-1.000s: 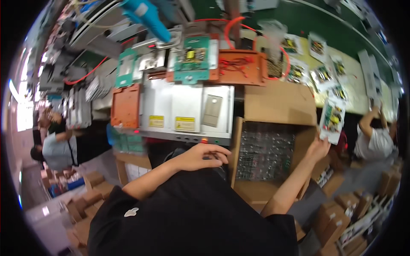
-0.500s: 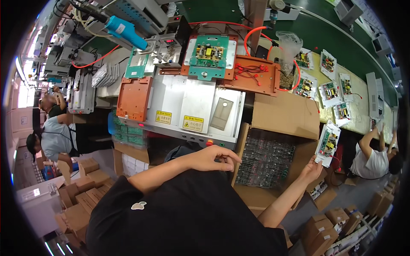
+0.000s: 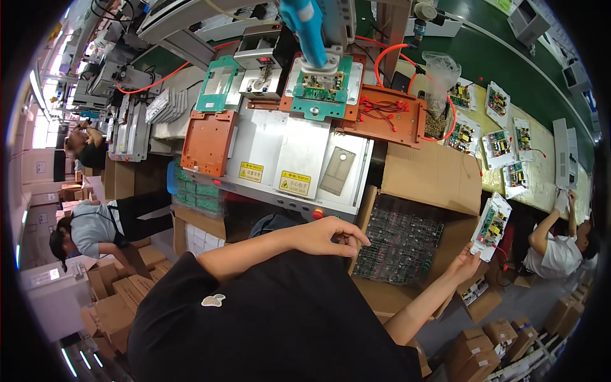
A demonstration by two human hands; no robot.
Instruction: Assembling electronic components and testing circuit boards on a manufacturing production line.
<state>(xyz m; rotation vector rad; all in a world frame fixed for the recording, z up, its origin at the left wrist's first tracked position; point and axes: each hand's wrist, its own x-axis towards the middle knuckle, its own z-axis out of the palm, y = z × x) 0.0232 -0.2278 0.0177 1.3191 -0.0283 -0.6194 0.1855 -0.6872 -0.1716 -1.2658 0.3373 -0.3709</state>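
Note:
My right hand (image 3: 464, 263) pinches the lower end of a circuit board in a white tray (image 3: 492, 226), held tilted on the right beside the open carton. A red-tipped lead hangs from that board. In front of my body, my left hand (image 3: 331, 237) hovers with loosely bent fingers and nothing seen in them, near the carton's left wall. At the machine ahead, a teal fixture (image 3: 314, 111) bears another circuit board (image 3: 323, 86). The blue tool head (image 3: 304, 35) of the machine stands over this board and partly covers it.
Packed circuit boards fill the open carton (image 3: 472, 245). An orange tray (image 3: 393, 127) holds red-tipped leads. Several boards in white trays (image 3: 499, 148) lie on the bench at the right. A red emergency button (image 3: 317, 214) sits on the machine's front. Co-workers are at left and right.
The blue tool head has swung right, from beside the teal fixture to over its board. My view has shifted slightly. My right hand keeps its hold on the board; my left hand stays in front of me.

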